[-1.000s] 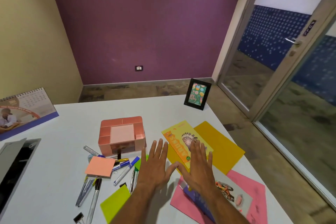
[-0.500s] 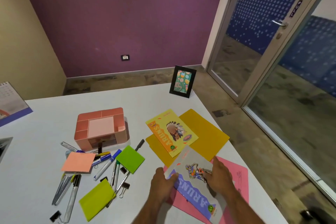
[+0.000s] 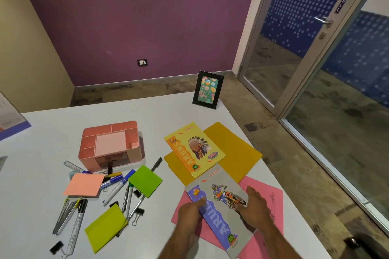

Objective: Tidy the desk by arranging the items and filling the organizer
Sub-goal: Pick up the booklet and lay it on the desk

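A grey notebook (image 3: 223, 210) with a motorbike picture lies on a pink folder (image 3: 271, 202) near the table's front right. My left hand (image 3: 189, 213) grips its left edge, thumb on the cover. My right hand (image 3: 255, 207) rests on its right side, fingers lying over the cover. A yellow notebook (image 3: 194, 149) lies behind it on an orange folder (image 3: 233, 149). The pink organizer (image 3: 110, 143) stands left of centre with a pink note pad inside. Several pens and markers (image 3: 117, 187), binder clips and sticky note pads lie scattered in front of it.
A black photo frame (image 3: 207, 90) stands at the table's far edge. A desk calendar (image 3: 10, 120) sits at the far left. The table's right edge (image 3: 294, 202) runs close beside the pink folder, with a glass door beyond.
My hands left the yellow notebook and came back to the grey notebook, taking hold of its two sides. The camera view turned slightly left and down.
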A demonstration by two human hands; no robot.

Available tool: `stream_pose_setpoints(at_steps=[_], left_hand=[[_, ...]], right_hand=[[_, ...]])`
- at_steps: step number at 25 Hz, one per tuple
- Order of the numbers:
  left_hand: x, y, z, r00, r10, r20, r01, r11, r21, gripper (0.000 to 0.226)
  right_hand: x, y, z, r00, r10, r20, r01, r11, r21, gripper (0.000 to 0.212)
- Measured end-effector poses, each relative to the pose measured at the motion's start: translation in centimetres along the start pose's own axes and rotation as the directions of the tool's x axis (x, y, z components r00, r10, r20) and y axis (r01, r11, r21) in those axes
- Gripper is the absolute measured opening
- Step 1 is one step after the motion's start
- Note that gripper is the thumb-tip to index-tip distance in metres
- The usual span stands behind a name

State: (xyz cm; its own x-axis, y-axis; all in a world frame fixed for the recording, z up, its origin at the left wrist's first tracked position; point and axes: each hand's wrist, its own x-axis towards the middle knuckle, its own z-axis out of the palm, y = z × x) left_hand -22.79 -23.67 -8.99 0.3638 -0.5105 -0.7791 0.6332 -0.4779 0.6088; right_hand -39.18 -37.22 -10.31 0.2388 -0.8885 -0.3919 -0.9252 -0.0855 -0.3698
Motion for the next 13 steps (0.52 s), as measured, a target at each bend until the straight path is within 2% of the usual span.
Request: stream_pose_setpoints(at_steps=[4,6,8,11,13], left_hand=[[-1.4,0.3,0.6,0.986,0.161,0.032,-0.162,0.986,0.040,0.029],[-2.0,0.8,0.6,0.965,0.262,0.022,-0.263,0.961,0.089,0.032],[-2.2,1.3,0.1,0.941,0.338,0.033,-0.338,0.929,0.149,0.035],[-2.2,2.7,-1.2,0.910,0.414,0.004,-0.407,0.895,0.183,0.039],[-2.4,4.1,-2.1,0.880,0.473,-0.035,-0.461,0.870,0.173,0.040]], right_hand=[[-0.8,-0.5,0.8,0.998,0.062,-0.010,-0.060,0.992,0.109,0.079],[-1.2,-1.2,1.5,0.996,0.088,-0.011,-0.084,0.973,0.213,0.075],[-1.4,-2.3,2.0,0.995,0.088,-0.042,-0.068,0.937,0.341,0.060],[-1.4,-4.8,2.0,0.992,0.060,-0.110,-0.002,0.883,0.469,0.050],[-1.4,-7.3,1.7,0.995,0.028,-0.095,0.029,0.834,0.552,0.047]])
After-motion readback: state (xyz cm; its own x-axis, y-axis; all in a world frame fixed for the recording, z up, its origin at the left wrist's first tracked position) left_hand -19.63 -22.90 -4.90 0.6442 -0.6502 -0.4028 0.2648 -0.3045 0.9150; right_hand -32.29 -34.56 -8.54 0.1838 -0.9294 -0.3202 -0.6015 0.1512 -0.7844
